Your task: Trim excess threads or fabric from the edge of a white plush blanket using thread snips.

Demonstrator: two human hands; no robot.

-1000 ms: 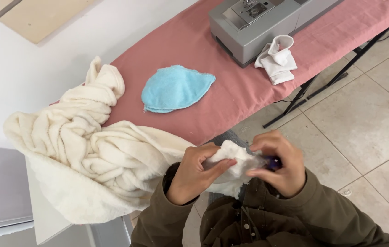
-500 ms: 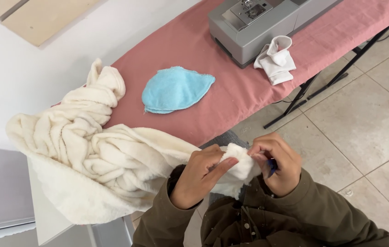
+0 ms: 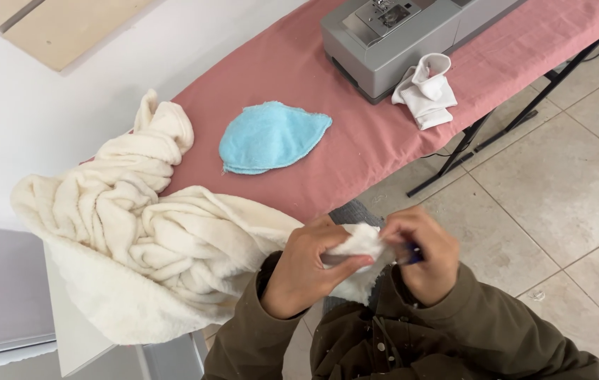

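home sewing corner | sewing machine (image 3: 401, 35) | ironing board (image 3: 384, 134) | tiled floor (image 3: 559, 190)

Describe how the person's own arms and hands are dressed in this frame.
Both arms are covered to the wrist by long olive-green jacket sleeves of a matte woven fabric, loosely creased. The left hand and right hand are bare: no gloves, and no rings or watch can be seen. The jacket front between the sleeves carries small metal snap buttons. No markings are visible on the sleeves.
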